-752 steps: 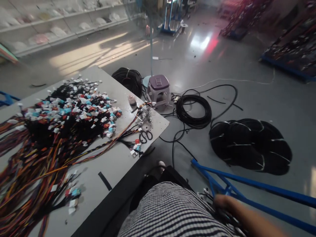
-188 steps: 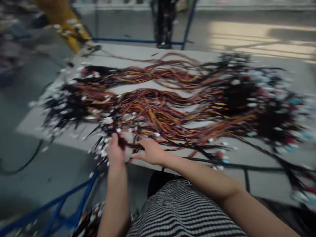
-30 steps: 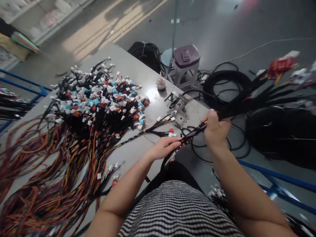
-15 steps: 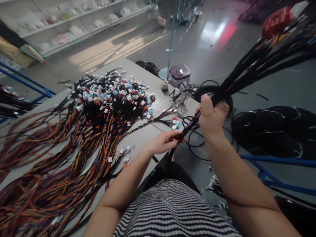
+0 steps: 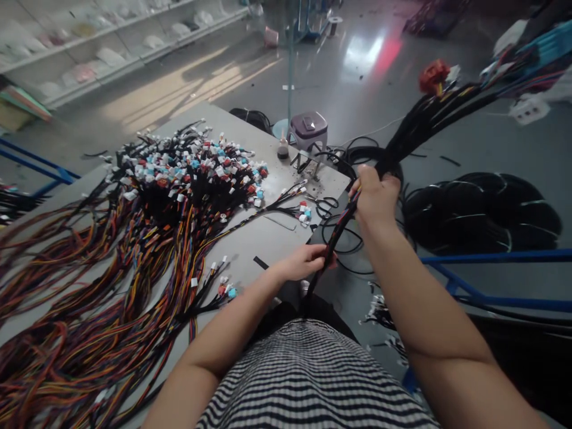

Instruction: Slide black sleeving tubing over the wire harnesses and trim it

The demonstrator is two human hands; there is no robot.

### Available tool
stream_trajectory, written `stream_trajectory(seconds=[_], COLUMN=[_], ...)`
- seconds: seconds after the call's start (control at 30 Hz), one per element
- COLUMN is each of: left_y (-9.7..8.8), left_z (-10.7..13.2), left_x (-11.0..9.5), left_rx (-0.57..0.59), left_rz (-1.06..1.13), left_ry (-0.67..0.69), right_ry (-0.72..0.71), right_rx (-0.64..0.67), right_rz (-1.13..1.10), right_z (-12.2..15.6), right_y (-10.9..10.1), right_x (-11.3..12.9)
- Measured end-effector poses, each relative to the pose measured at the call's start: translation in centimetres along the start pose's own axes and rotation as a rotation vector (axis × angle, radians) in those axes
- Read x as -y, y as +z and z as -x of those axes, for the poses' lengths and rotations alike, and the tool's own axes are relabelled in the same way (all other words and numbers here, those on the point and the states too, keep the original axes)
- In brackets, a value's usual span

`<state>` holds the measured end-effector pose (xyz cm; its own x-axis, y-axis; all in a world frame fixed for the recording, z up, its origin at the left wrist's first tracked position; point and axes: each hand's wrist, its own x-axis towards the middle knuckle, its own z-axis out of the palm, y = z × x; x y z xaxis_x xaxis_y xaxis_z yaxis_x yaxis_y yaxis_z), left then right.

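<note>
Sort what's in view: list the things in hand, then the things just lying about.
In hand:
- wire bundle, gripped by the right hand
- same bundle lower down, held by the left hand

Lying about:
- harness pile on the table
- scissors
- purple stool
- black cable coils

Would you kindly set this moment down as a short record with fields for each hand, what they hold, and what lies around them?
left hand: closed on the lower part of the wire harness
right hand: gripping the same harness higher up, raised off the table
harness: black sleeved branches fan up and right, ending in connectors
table: heaped with harnesses; scissors near its right edge
floor: purple stool, black cable coils
</note>
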<state>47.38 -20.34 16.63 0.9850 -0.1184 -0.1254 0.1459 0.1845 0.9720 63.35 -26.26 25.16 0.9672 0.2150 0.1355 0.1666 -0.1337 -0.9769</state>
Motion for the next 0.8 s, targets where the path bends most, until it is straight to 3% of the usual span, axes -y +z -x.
stream_trajectory(seconds=[0.13,0.23,0.47,0.67,0.8], left_y=[1.5,2.3,3.1,2.3,2.3], left_z=[-1.5,-2.0,-1.4,2.0,5.4], left_x=[1.8,3.1,5.6,7.7,8.1], left_rx=[-0.054,-0.068,-0.06,-0.229,-0.217], left_rz=[0.011,0.008,0.055,-0.004,0.151], left_ry=[-0.058,-0.174,-0.341,-0.372,-0.417], right_ry=[0.103,0.161,0.112,0.153,0.205], right_rx=[-0.084,-0.161,-0.243,-0.309,-0.305], right_rz=[-0.146,-0.192,-0.08,-0.05,-0.076], right_z=[-1.8,-3.9,-9.2,-10.9,-11.6], right_y=[-1.3,-2.5,-4.7,-5.9,-6.7], right_x=[0.8,1.7,3.2,2.2,1.3])
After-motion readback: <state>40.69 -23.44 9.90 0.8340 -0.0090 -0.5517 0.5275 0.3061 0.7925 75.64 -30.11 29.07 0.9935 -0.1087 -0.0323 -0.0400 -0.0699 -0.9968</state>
